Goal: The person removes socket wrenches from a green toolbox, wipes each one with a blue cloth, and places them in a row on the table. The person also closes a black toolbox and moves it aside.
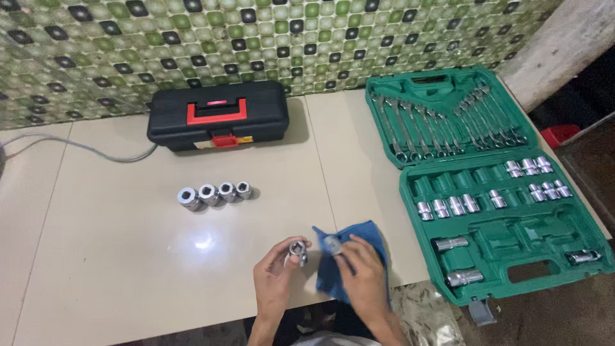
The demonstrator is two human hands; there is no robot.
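My left hand holds a shiny metal socket by its sides, just above the pale table. My right hand pinches a smaller socket together with a blue cloth that lies under and around the hand. The two hands are close together near the table's front edge. Further back on the table, several sockets stand in a row, largest at the left.
An open green tool case on the right holds wrenches in its lid and sockets in its tray. A black toolbox with red handle sits at the back by the tiled wall. A grey cable runs at left.
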